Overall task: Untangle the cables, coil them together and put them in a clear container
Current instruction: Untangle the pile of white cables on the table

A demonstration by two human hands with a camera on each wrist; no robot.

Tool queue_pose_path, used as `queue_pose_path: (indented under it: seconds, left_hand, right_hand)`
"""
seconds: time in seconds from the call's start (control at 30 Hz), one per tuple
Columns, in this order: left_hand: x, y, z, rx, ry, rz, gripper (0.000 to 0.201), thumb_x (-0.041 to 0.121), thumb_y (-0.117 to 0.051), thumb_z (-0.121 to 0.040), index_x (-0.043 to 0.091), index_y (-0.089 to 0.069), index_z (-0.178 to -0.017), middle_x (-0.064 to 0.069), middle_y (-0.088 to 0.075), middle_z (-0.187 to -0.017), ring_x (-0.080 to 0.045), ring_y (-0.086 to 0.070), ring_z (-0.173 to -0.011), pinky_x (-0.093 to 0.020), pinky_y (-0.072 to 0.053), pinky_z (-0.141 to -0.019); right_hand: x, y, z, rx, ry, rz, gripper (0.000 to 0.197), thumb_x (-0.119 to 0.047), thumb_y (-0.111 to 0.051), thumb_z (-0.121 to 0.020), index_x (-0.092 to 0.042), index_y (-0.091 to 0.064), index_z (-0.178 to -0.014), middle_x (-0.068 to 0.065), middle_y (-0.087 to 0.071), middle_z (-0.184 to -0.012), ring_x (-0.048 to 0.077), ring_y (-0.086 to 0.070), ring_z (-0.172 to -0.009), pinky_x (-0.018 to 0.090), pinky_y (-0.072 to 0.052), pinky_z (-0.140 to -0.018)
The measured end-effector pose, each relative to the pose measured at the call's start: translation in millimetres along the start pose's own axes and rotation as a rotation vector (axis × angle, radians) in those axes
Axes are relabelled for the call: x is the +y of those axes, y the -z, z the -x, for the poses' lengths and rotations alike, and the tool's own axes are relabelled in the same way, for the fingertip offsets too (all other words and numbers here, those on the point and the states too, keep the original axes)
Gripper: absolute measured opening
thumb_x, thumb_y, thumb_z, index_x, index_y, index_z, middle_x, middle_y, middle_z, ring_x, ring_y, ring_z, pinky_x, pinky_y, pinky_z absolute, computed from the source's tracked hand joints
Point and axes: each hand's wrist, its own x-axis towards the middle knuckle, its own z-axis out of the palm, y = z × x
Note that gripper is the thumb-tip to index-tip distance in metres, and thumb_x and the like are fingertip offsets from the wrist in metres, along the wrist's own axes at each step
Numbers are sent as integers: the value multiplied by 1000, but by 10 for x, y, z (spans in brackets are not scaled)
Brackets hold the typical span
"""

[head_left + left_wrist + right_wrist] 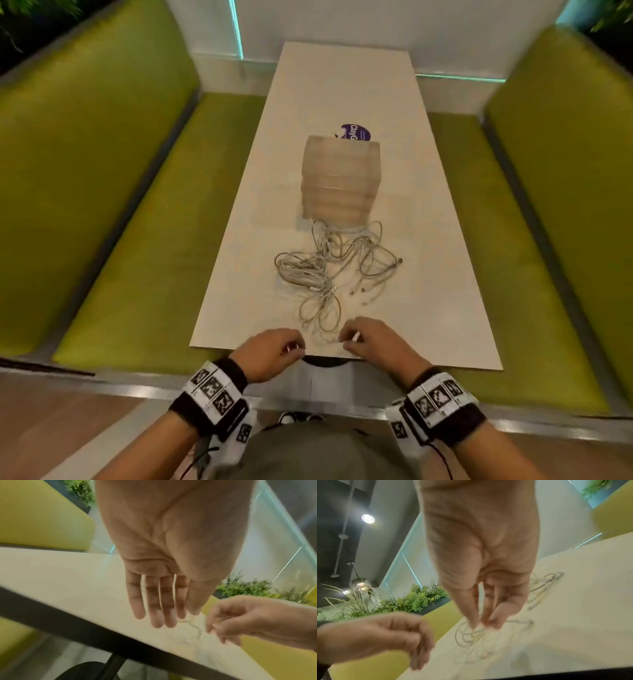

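- White cables (334, 265) lie in a loose tangle on the pale table (428, 325), several loops crossing one another and a few plug ends pointing toward the right edge.
- Just beyond the tangle stands the clear container (340, 180), its near side touching or just over the farthest cable loops; which of the two cannot be told.
- A purple printed label (356, 132) shows behind the container's far rim.
- The left hand (270, 353) hovers at the near table edge, left of the closest cable loop; the left wrist view shows its fingers (155, 601) straight and close together, holding nothing.
- The right hand (371, 341) is beside it, well forward over the table edge; in the right wrist view its fingertips (494, 622) are drawn together right at a cable loop, but blur keeps me from saying whether they pinch it.
- Green upholstered benches (144, 212) run along both sides of the table.
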Motion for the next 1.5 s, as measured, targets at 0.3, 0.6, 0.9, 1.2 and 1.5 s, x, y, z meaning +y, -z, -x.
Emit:
queue_pose_path:
  seconds: [0.3, 0.6, 0.9, 1.2, 1.5]
  left_hand:
    - [420, -69, -623, 30, -131, -54, 35, 14, -58, -87, 17, -51, -121, -10, -50, -120, -27, -50, -111, -41, -43, -91]
    - [405, -72, -511, 171, -194, 25, 39, 31, -62, -87, 19, -50, -122, 2, -47, -123, -17, -48, -112, -40, -46, -87]
    - [224, -29, -260, 607, -190, 462, 29, 32, -48, -91, 18, -70, -105, 0, -66, -102, -10, -62, -95, -35, -50, -88]
    - [594, 443, -170, 574, -209, 842, 39, 45, -41, -97, 21, -71, -102, -8, -67, -78, -20, -65, -76, -27, -53, -72]
    - [615, 900, 114, 836, -258, 997, 36, 28, -34, -99, 11, -66, -96, 5, -47, -52, -7, -38, -49, -16, -35, -50]
  right_hand:
    - [-22, -106, -234, 174, -177, 300, 22, -13, -48, -90, -13, -60, -109, 13, -57, -111, 32, -52, -106, 36, -42, -82]
    - [-198, 253, 82, -38, -133, -236, 34, -25, -76, -76, -17, -50, -97, -1, -65, -75, 8, -58, -61, 24, -44, -63]
    - [-282, 173, -116, 208, 90, -653, 13, -8, -56, -92, -13, -57, -104, 2, -63, -97, 12, -60, -61, 20, -45, -54]
    - [-503, -47, -527, -43, 239, -403, 30, -18, -55, -94, -18, -48, -123, -5, -59, -89, 5, -58, -68, 18, -48, -69]
    - [-56, 191, -763, 232, 169, -264, 14, -18, -54, -95, -13, -65, -87, -10, -56, -79, 6, -53, -70, 14, -39, -65]
